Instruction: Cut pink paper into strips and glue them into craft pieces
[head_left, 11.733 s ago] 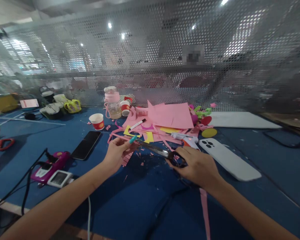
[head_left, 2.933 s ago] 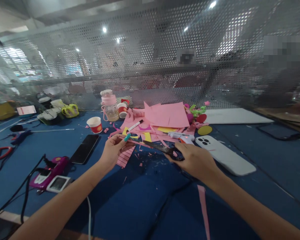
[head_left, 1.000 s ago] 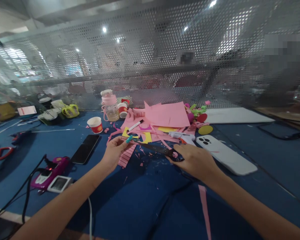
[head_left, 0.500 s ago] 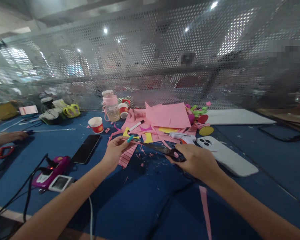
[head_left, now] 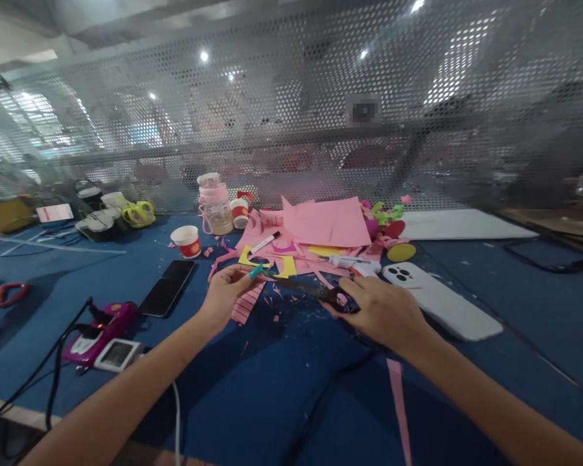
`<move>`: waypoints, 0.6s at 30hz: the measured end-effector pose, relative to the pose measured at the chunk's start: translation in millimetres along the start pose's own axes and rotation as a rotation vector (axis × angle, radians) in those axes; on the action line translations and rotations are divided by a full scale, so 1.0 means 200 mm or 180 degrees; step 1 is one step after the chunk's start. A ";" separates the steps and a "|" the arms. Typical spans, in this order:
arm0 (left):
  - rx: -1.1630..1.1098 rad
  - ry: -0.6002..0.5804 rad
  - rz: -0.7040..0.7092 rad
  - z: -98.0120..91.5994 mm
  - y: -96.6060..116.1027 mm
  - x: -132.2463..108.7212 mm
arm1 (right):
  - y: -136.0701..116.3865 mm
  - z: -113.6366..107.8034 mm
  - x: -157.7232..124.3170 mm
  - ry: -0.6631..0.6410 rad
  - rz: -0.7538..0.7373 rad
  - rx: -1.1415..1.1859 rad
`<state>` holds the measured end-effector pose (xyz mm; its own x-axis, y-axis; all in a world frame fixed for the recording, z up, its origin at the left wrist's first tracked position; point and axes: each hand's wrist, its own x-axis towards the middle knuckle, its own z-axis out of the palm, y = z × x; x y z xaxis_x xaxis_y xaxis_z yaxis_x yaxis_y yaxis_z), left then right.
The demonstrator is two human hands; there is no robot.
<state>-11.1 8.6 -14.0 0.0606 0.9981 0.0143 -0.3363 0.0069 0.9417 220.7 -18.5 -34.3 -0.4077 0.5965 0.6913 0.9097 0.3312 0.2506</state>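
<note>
The right hand [head_left: 383, 312] is curled around the dark looped handles of a pair of scissors [head_left: 304, 288], whose long, dull metal blades lie almost flat and point left, too blurred to tell how far apart they are. Their tips meet a thin pink paper strip [head_left: 247, 274], pinched between thumb and fingertips of the left hand [head_left: 227, 292] above the blue cloth table [head_left: 272, 388]. Just beneath lies a pink fringed piece [head_left: 245, 305] cut into parallel slits, with tiny pink scraps around it. Behind are flat pink sheets [head_left: 328, 223], yellow curved offcuts [head_left: 285, 265] and a white glue gun [head_left: 354, 263]. A smooth white phone [head_left: 442, 301] lies right of the scissors; a glossy black phone [head_left: 168, 288] lies left.
</note>
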 end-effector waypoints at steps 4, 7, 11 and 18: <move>-0.0022 -0.0038 0.0008 0.00 0.00 0.01 | 0.00 0.01 -0.01 -0.0008 0.0017 0.0002; -0.0015 -0.0028 -0.0005 0.00 0.00 0.01 | -0.01 0.01 -0.01 0.0022 -0.0014 0.0030; 0.0009 0.0030 -0.0019 0.00 0.00 0.00 | -0.01 0.02 -0.01 -0.0029 -0.0035 0.0053; -0.0085 0.0053 -0.0076 0.00 0.00 0.00 | 0.00 0.01 -0.01 0.0026 -0.0132 0.0086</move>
<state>-10.7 7.7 -13.9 0.0532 0.9985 -0.0138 -0.3600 0.0321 0.9324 221.8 -17.8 -37.2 -0.4443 0.5759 0.6862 0.8894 0.3752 0.2610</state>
